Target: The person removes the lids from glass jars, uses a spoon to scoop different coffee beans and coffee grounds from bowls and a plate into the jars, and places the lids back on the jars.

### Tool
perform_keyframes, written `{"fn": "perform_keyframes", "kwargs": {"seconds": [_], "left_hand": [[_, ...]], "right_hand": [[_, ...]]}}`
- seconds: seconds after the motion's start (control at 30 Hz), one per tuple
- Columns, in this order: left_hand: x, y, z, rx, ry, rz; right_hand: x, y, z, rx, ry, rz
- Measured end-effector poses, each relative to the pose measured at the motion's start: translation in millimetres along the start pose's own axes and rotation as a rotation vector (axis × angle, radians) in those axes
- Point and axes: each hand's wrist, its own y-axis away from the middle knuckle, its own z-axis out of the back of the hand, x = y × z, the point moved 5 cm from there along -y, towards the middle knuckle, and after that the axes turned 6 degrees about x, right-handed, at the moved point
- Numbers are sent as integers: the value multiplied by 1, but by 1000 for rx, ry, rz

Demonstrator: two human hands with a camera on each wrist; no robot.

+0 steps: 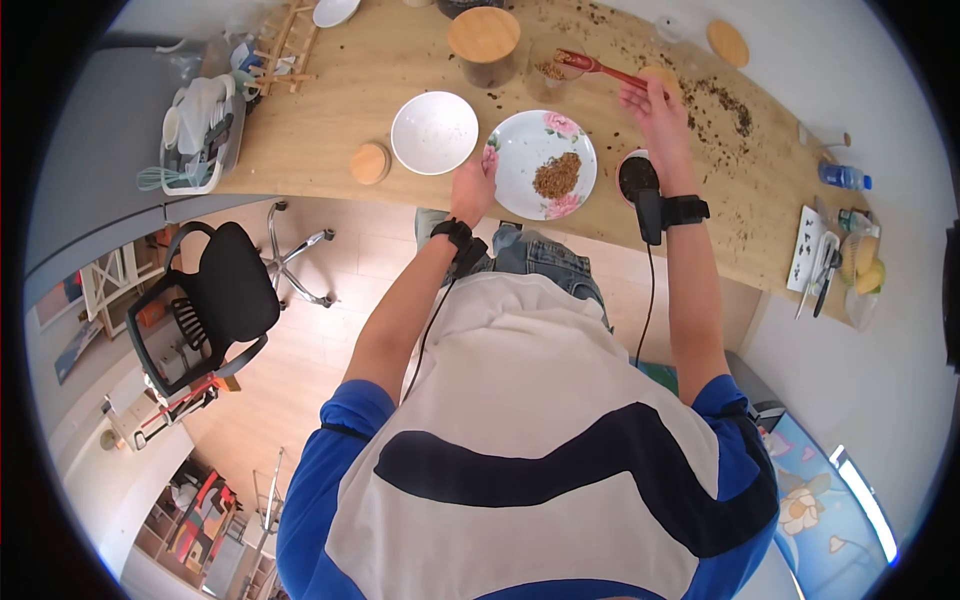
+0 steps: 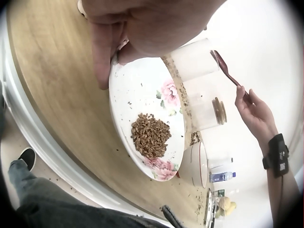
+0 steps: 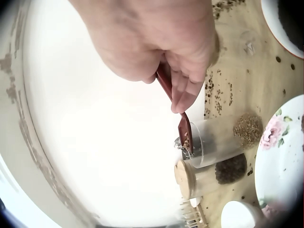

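Observation:
My right hand (image 1: 660, 125) holds a dark red scoop (image 1: 600, 68) by its handle, its bowl over the mouth of a clear jar. Some grains lie in the bowl of the scoop (image 3: 185, 135). Inside the clear jar (image 3: 216, 145) a layer of brown grains covers the bottom. With my left hand (image 1: 474, 190) I pinch the left rim of a white plate (image 1: 520, 150) with pink flowers. A small heap of brown grains (image 2: 151, 135) sits on that plate.
Left of the plate stand a white bowl (image 1: 434, 133) and a round wooden lid (image 1: 370, 163). A wooden-lidded jar (image 1: 484, 45) is behind. A cup of dark material (image 1: 636, 178) stands beside my right wrist. Dark bits (image 1: 735, 110) are scattered on the table's right side, near a water bottle (image 1: 845, 176).

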Motion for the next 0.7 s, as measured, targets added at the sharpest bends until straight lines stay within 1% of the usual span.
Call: {"fn": "perform_keyframes", "kwargs": {"seconds": [0.03, 0.07, 0.13, 0.17, 0.23, 0.27, 0.33, 0.37, 0.43, 0.47, 0.53, 0.57, 0.63, 0.67, 0.7], "left_hand": [[-3, 0, 1, -7, 5, -16], [-1, -1, 1, -7, 5, -16], [3, -4, -1, 6, -11, 5], [2, -4, -1, 5, -11, 7], [-3, -4, 1, -18, -40, -22], [-6, -4, 2, -15, -41, -21], [-11, -4, 4, 3, -77, 17], [-13, -5, 5, 3, -76, 17], [-11, -6, 4, 39, -133, 49], [-9, -6, 2, 39, -129, 50], [-5, -5, 1, -34, -24, -43], [-6, -5, 1, -30, -24, -44], [-7, -4, 2, -38, 4, -47], [-8, -4, 3, -36, 2, -48], [-8, -4, 3, -25, -41, -44]], "right_hand": [[6, 0, -5, -13, 120, 66], [11, 4, -10, -13, 120, 65], [33, 19, -31, 136, 794, 285], [36, 23, -33, 137, 794, 284], [50, 38, -47, 167, 1075, 623], [52, 45, -47, 166, 1076, 621], [61, 64, -45, 80, 995, 712], [59, 75, -40, 81, 996, 712], [39, 94, -22, 45, 1213, 576], [31, 100, -19, 48, 1217, 576], [9, 111, -23, 254, 1316, 620], [3, 113, -23, 251, 1317, 618], [-19, 118, -30, 430, 1542, 636], [-24, 120, -32, 478, 1550, 654], [-26, 123, -30, 476, 1549, 653]]}}
